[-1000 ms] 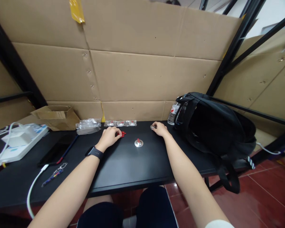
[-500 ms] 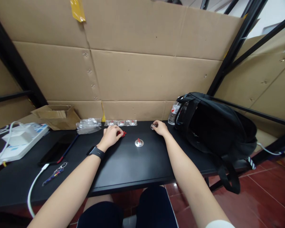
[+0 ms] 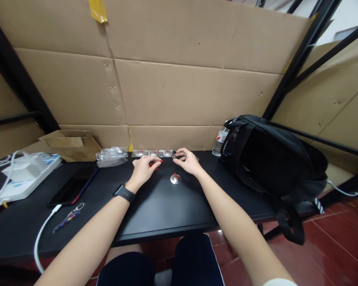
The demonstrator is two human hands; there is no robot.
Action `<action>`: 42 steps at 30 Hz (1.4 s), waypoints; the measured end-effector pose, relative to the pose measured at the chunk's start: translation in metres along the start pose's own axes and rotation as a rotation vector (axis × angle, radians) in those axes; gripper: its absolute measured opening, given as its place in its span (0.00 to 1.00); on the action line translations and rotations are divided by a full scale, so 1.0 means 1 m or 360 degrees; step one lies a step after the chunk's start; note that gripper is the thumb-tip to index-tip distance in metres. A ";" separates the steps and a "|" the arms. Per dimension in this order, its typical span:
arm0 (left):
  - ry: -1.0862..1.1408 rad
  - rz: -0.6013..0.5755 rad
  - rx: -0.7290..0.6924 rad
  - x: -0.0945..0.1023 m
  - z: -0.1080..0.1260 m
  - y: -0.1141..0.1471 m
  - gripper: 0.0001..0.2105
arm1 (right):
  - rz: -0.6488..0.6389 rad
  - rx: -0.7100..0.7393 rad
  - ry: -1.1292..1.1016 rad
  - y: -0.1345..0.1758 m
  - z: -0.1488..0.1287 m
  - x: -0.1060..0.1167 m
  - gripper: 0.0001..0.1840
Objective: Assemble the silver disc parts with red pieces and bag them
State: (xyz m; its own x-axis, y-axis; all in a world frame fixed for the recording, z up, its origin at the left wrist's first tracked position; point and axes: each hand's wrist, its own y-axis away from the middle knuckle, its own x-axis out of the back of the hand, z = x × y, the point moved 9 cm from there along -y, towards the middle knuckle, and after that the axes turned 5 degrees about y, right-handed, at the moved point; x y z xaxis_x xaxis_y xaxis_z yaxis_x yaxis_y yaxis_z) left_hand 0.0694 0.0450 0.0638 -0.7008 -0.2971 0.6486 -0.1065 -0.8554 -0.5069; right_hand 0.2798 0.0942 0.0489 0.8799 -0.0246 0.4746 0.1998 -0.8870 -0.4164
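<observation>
Red hook (image 3: 160, 161): at the tips of the left hand (image 3: 142, 170), on the side that faces the right hand (image 3: 187, 161).
Left fingers: thumb and first finger are together, pinched on the red hook.
Right fingers: thumb and first finger are closed on a clear cup (image 3: 174, 155), at the tips that face the left hand.
Gap: the red hook and the clear cup are near each other but do not touch. From the left fingertips, the clear cup lies to the right and a little farther back.
Long side: the red hook seems to run sideways, toward the clear cup, but it is too small and blurry to be sure.
Nearer hand: left for the red hook, right for the clear cup.
Red pile (image 3: 155, 169): more red bits lie on the black desk (image 3: 155, 216), just beside the left fingers.
Shiny cup (image 3: 176, 180): sits on the desk, closer to the person than the fingertips are, with a red top sticking up. No hand touches it.
Wrapped row (image 3: 153, 153): three little packets lie side by side at the back of the desk, and the right end is just beside the clear cup.
</observation>
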 end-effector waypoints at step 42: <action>-0.0001 0.0056 -0.0137 -0.003 0.021 0.007 0.14 | -0.0162 0.0297 0.0262 0.015 -0.038 -0.040 0.07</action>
State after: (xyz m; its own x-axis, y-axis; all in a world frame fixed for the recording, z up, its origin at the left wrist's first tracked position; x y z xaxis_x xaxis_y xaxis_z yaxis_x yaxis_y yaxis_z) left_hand 0.0857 0.0310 0.0709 -0.7048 -0.3268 0.6296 -0.1420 -0.8046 -0.5766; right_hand 0.2311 0.0644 0.0536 0.7721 -0.0279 0.6348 0.3733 -0.7886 -0.4886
